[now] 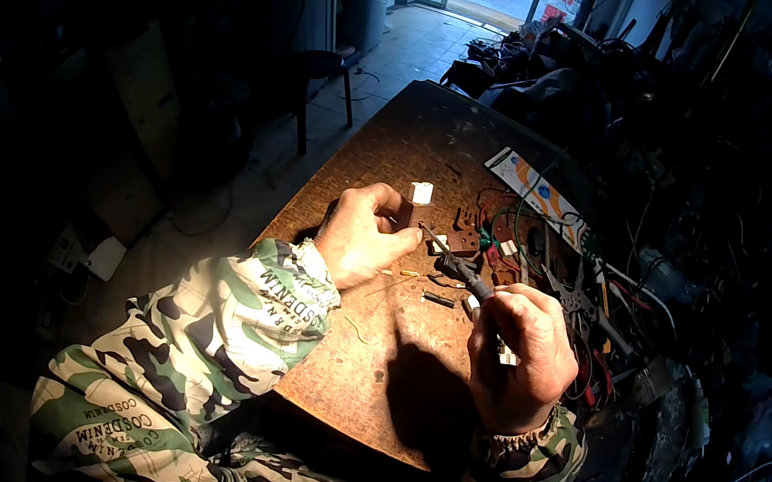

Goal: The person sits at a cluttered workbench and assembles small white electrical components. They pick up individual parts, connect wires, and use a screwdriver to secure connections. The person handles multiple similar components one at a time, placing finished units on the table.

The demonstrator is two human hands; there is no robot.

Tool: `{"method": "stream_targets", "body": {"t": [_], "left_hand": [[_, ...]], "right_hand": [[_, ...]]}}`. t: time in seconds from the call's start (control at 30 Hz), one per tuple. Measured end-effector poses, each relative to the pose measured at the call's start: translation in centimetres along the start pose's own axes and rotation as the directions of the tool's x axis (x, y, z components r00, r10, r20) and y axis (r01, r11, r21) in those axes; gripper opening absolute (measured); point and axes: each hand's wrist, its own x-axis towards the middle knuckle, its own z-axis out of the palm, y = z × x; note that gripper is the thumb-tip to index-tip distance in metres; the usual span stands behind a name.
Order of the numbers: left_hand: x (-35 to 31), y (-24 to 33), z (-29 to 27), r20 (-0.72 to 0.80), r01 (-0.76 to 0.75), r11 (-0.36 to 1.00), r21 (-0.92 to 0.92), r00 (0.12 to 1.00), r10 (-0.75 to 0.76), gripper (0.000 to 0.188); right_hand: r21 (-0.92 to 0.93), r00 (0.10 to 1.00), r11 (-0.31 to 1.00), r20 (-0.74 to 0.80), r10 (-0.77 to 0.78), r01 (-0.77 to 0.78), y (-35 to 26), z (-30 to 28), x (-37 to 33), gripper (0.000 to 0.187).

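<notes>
My left hand [361,227] pinches a small brown block [416,216] between thumb and fingers. A white piece [421,192] sits on top of this block. In my right hand [525,354] is a screwdriver [469,276] with a dark handle, its thin shaft slanting up and left. The tip meets the block's side close to my left thumb, but exact contact is too small to tell. Just below the shaft, small dark and brass-coloured parts lie on the wooden table [339,345], among them a short black rod [438,300].
Brown blocks, coloured wires [500,224] and pliers [577,307] crowd the table's right side. A white and orange strip of packaging [536,196] lies behind them. Dark heaped clutter [689,239] borders the right. A stool [320,69] stands beyond the table's left edge, near the open doorway.
</notes>
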Motion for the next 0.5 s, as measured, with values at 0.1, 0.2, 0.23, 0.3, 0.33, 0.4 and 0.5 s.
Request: {"method": "stream_targets", "body": {"t": [0.1,0.2,0.23,0.3,0.33,0.4,0.5], "left_hand": [[0.0,-0.2,0.1,0.005,-0.032,0.999,0.004,0.999,0.032,0.027],[-0.2,0.2,0.2,0.012,-0.067,0.998,0.003,0.998,0.067,0.028],[-0.3,0.4,0.1,0.016,-0.069,0.998,-0.008,0.997,0.069,0.028],[-0.3,0.4,0.2,0.015,-0.070,0.997,-0.009,0.997,0.070,0.028],[-0.3,0.3,0.2,0.008,-0.070,0.998,0.000,0.998,0.070,0.028],[-0.3,0.1,0.2,-0.002,-0.059,0.998,0.021,0.998,0.059,0.028],[-0.2,-0.1,0.0,-0.016,-0.043,0.997,0.059,0.999,0.044,0.027]], "right_hand": [[-0.011,0.999,1.000,-0.045,0.021,-0.021,-0.1,-0.1,0.1,0.027],[-0.093,1.000,0.995,0.009,-0.026,0.027,-0.1,-0.1,-0.2,0.027],[-0.124,0.999,0.991,0.017,-0.042,0.044,0.0,-0.1,-0.4,0.027],[-0.157,0.996,0.987,0.077,-0.032,0.044,-0.2,-0.5,-0.3,0.028],[-0.174,0.994,0.984,0.108,-0.028,0.046,-0.2,-0.7,-0.2,0.029],[-0.135,0.997,0.989,0.050,-0.053,0.059,-0.4,-0.2,0.0,0.029],[-0.045,1.000,0.999,-0.001,-0.008,0.008,-0.8,0.5,0.0,0.029]]}}
